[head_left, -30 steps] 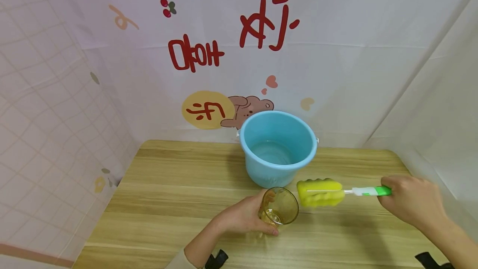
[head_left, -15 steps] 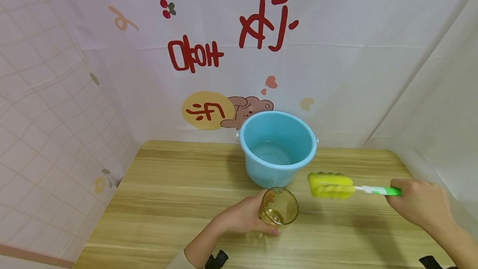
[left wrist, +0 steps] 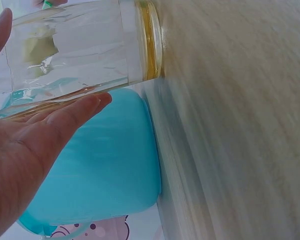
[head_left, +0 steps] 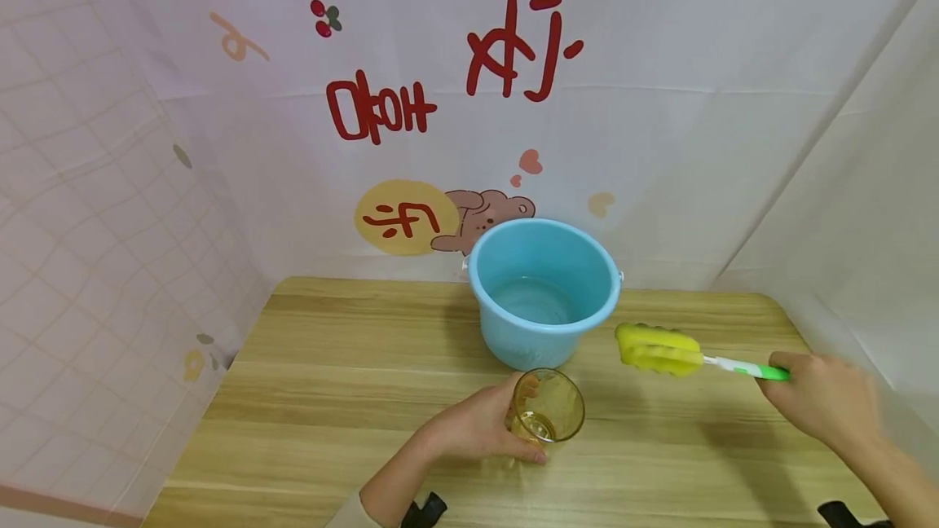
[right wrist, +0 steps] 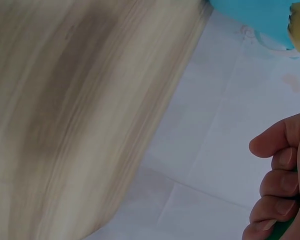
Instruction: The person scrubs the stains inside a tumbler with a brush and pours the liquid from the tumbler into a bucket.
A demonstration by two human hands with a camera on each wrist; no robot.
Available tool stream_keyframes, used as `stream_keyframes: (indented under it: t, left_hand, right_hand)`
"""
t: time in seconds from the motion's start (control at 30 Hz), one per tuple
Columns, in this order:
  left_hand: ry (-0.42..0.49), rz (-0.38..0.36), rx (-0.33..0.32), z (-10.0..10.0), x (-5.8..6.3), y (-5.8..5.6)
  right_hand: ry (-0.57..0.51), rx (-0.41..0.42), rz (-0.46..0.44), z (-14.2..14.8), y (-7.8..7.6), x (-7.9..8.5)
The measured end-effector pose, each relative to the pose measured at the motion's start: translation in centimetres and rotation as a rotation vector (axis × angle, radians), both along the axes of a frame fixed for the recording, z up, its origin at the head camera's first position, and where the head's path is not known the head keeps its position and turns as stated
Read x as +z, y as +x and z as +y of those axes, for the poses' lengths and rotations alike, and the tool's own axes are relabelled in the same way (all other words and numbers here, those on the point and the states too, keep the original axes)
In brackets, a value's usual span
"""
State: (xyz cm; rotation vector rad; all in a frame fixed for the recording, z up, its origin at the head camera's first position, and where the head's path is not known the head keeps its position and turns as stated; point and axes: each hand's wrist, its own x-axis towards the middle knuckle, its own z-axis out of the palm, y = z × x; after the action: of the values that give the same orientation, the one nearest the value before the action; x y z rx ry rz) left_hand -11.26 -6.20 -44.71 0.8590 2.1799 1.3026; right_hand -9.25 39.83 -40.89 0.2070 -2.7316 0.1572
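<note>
An amber-tinted drinking glass (head_left: 561, 410) stands upright on the wooden table, mouth up. My left hand (head_left: 480, 424) grips it from the left, thumb at the front and fingers round the back. In the left wrist view the glass (left wrist: 85, 50) shows its base against the tabletop. My right hand (head_left: 825, 398) is curled round the green end of a bottle brush. The yellow sponge head (head_left: 658, 349) of that brush points left, held in the air to the right of the glass. In the right wrist view the curled fingers (right wrist: 277, 200) close over the green handle.
A light blue bucket (head_left: 528, 341) with a little water in it stands right behind the glass. The wooden table (head_left: 352, 365) runs back to a printed white cloth wall (head_left: 682, 186). Cloth also hangs at both sides.
My right hand has moved the brush to the right and slightly back, away from the glass, its sponge head tilting up. The left hand keeps its hold on the glass.
</note>
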Motion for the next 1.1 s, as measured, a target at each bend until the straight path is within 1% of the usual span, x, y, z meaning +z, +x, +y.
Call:
stream_keyframes:
  t: [0.1, 0.23, 0.5, 0.83, 0.97, 1.1]
  left_hand:
    - [-0.004, -0.005, 0.003, 0.1, 0.0, 0.0]
    - [-0.013, 0.007, 0.007, 0.0, -0.1, 0.1]
    - [-0.025, 0.022, 0.011, -0.1, -0.1, 0.3]
    - [-0.036, 0.026, 0.019, 0.0, 0.0, 0.1]
    - [-0.035, 0.03, 0.018, 0.0, 0.0, 0.2]
    - [-0.029, 0.023, 0.015, 0.0, 0.0, 0.2]
  right_hand:
    - [-0.024, -0.017, -0.028, 0.3, 0.1, -0.6]
    - [-0.055, -0.041, -0.054, 0.8, -0.1, -1.3]
    - [-0.148, -0.123, -0.178, 1.4, -0.4, -2.3]
    - [-0.22, -0.143, -0.296, 2.1, -0.9, -3.4]
    - [-0.23, -0.156, -0.318, 2.3, -1.0, -3.9]
    - [-0.239, -0.162, -0.305, 2.3, -1.0, -4.5]
